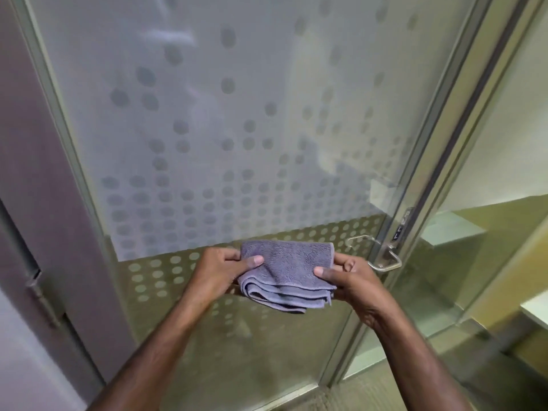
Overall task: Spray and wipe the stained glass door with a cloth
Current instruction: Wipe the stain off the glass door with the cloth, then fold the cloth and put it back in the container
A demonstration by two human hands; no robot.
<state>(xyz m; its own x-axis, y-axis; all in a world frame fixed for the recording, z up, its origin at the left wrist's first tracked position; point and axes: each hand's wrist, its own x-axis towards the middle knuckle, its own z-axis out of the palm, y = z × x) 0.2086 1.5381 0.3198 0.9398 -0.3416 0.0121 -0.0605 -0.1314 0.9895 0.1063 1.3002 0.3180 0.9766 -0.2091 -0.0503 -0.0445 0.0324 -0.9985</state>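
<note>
You hold a folded grey-purple cloth [286, 272] in front of the glass door [207, 129], low in the view toward six o'clock. Your left hand [221, 272] grips the cloth's left edge at nine o'clock, thumb on top, fingers curled beneath. Your right hand [345, 275] pinches its right edge at three o'clock, thumb pressed on the fabric. The door is frosted with a pattern of dots, clear below. A metal door handle [382, 256] sits just beside your right hand, toward two o'clock.
</note>
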